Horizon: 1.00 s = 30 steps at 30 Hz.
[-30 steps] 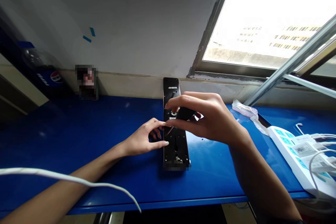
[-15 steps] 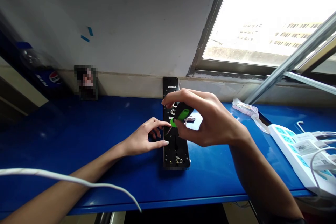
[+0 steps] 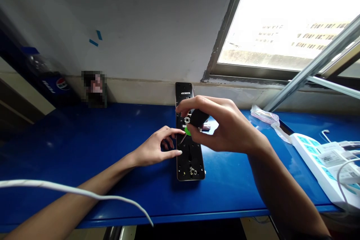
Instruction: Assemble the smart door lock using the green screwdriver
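Note:
A long black lock panel (image 3: 190, 161) lies on the blue table, its far end towards the wall. My right hand (image 3: 218, 123) grips the dark handle of a screwdriver (image 3: 200, 118) with a green collar, held slanted over the panel's middle. Its thin shaft slopes down to the left onto the panel; what the tip touches is too small to tell. At the panel's left edge, my left hand (image 3: 160, 146) has thumb and index finger stretched apart, both touching the panel, with the index fingertip close to the green collar. A metal spindle fitting (image 3: 193, 171) shows at the near end.
On the right lies a white power strip (image 3: 312, 161) with plugged chargers and cables, near a clear plastic packet (image 3: 264, 114). A Pepsi bottle (image 3: 53, 78) stands back left. A white cable (image 3: 84, 192) crosses the near left. Wall and window frame (image 3: 253, 70) bound the back.
The screwdriver handle has turned in my right hand, so its green patch is hidden. My left hand keeps its place on the panel. The whole view has shifted slightly.

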Each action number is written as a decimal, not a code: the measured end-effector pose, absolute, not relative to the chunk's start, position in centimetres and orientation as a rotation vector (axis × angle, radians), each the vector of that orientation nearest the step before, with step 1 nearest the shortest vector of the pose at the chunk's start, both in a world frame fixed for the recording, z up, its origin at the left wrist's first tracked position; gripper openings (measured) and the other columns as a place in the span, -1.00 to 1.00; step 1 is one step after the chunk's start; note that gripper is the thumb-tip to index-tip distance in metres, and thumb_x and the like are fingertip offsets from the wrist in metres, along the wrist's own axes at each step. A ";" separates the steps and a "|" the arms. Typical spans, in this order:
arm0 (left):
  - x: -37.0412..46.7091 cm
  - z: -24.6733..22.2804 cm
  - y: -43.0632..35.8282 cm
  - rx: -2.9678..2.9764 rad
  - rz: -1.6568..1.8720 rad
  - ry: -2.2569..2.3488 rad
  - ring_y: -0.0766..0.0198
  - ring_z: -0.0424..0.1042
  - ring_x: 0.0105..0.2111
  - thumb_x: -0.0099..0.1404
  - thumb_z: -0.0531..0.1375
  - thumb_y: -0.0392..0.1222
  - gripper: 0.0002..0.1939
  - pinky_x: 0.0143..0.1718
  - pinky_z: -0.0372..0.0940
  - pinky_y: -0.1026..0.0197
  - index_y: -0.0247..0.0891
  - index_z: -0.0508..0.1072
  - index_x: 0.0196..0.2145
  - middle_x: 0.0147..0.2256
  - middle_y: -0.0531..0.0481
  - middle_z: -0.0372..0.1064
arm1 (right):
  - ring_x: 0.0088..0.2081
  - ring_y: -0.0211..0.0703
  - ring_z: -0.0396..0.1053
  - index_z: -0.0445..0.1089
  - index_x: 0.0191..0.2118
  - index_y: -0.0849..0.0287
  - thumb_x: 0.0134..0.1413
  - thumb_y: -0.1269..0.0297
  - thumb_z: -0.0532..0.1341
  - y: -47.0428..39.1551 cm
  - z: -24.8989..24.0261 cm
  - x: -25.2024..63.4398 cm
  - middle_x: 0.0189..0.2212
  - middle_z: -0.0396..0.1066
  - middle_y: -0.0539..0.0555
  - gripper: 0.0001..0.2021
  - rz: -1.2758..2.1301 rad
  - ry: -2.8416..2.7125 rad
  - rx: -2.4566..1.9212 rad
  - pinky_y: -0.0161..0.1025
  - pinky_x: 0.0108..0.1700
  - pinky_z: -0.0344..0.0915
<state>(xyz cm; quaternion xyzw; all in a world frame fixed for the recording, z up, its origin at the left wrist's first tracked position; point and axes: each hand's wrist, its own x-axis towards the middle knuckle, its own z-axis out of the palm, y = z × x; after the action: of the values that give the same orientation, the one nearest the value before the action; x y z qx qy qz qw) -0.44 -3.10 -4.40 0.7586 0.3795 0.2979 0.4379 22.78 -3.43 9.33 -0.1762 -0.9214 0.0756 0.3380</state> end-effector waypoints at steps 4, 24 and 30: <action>-0.1 -4.8 -3.3 1.654 0.723 0.905 0.22 0.51 -0.14 0.30 0.39 -0.05 -0.29 0.02 0.47 0.00 0.01 0.24 0.32 0.07 -0.06 0.34 | -0.18 -0.24 0.49 0.40 0.08 0.15 0.13 0.49 0.31 -3.4 9.2 22.7 -0.08 0.56 0.05 -0.61 0.161 -2.401 -0.466 -0.31 -0.20 0.40; 0.5 -4.7 -3.0 1.432 0.687 0.808 0.32 0.47 -0.29 0.24 0.42 -0.12 -0.33 -0.37 0.50 0.24 -0.06 0.33 0.25 0.09 -0.09 0.31 | -0.27 -0.28 0.46 0.41 0.03 0.14 0.19 0.44 0.32 -3.2 9.1 22.8 -0.20 0.53 0.01 -0.70 0.164 -2.408 -0.498 -0.33 -0.25 0.39; 0.3 -4.9 -2.8 1.469 0.659 0.799 0.34 0.46 -0.30 0.27 0.40 -0.10 -0.34 -0.35 0.49 0.24 -0.03 0.33 0.27 0.08 -0.06 0.30 | -0.15 -0.20 0.49 0.39 0.07 0.15 0.03 0.57 0.24 -3.3 9.5 23.0 -0.11 0.53 0.06 -0.55 0.160 -2.354 -0.463 -0.27 -0.15 0.45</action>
<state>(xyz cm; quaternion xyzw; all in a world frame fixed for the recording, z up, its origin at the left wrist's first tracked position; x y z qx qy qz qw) 0.29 -2.83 -4.86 0.6394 0.3480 0.2869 0.6227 23.03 -3.31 9.50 -0.1798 -0.9132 0.0620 0.3603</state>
